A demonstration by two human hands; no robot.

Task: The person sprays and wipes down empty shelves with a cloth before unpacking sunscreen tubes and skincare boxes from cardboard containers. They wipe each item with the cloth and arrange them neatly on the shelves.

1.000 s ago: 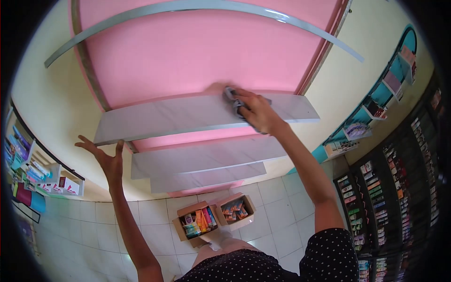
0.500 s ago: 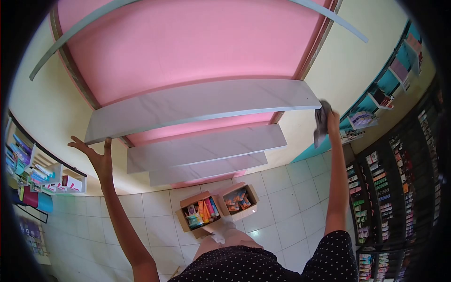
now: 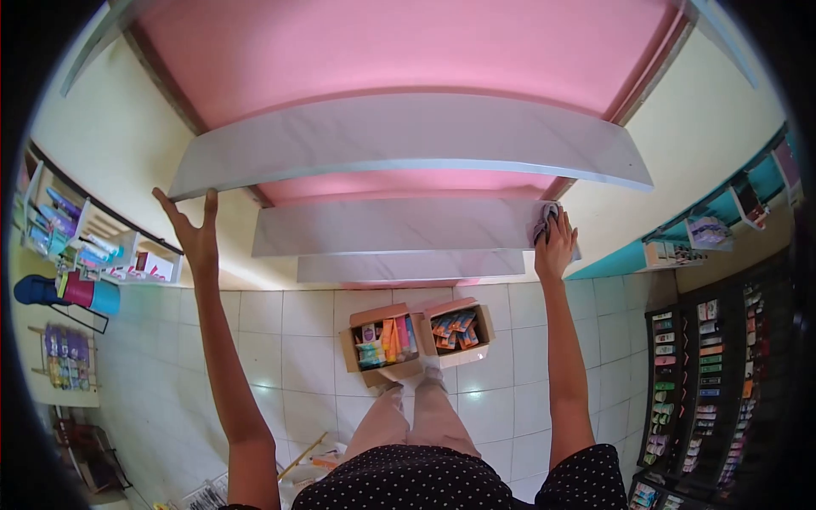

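Where the far left wall curves away, small white shelves (image 3: 123,262) hold tubes and boxes, with a magenta bin (image 3: 79,291) and a turquoise bin (image 3: 105,297) just below them. Next comes the left hand (image 3: 199,242), raised at the front left corner of the upper shelf (image 3: 408,132); its thumb and a finger are spread wide apart, both tips by the shelf's edge, and whether they press on it cannot be told. The upper shelf, pale with grey veining, spans the pink panel (image 3: 399,47). Beneath it lie the middle shelf (image 3: 382,225) and, lower still, a shorter bottom shelf (image 3: 408,266). On the tiled floor (image 3: 297,340), an open carton (image 3: 396,372) of colourful packs stands beside a second carton (image 3: 472,352) with orange and dark packs. Near the right end of the middle shelf, the right hand (image 3: 556,248) has its fingers closed over a bunched grey cloth (image 3: 544,221), which rests against the shelf's surface. Farther right are small shelves on a turquoise panel (image 3: 625,260), then a dark rack (image 3: 688,327) with rows of small goods.
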